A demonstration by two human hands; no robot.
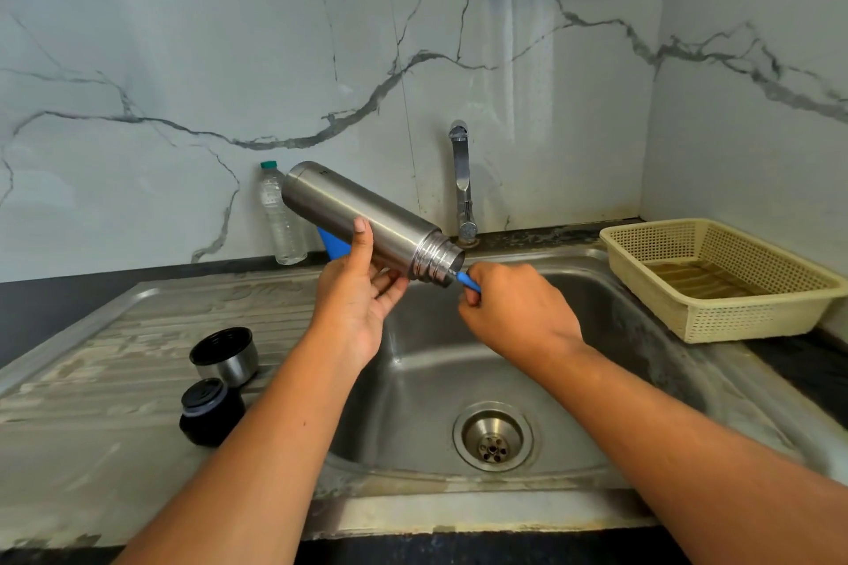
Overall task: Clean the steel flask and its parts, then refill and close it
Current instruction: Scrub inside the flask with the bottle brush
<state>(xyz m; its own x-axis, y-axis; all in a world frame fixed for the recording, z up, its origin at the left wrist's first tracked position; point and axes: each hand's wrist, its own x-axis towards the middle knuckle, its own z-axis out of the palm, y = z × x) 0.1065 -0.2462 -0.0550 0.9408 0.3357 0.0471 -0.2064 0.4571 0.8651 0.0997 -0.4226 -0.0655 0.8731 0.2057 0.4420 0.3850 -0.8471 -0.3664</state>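
My left hand (355,294) grips the steel flask (348,206) from below, thumb up on its side. The flask is tilted over the sink with its open threaded mouth pointing down to the right. My right hand (514,307) pinches the blue handle of a bottle brush (469,281), whose stem runs into the flask's mouth; the brush head is hidden inside. On the drainboard at the left stand the steel cup lid (225,356) and the black stopper (211,411), side by side.
The steel sink (413,381) with its drain (492,436) lies below my hands. A tap (462,179) rises behind it. A clear plastic bottle (280,216) and a blue object (334,243) stand by the wall. A cream plastic basket (734,326) sits at the right.
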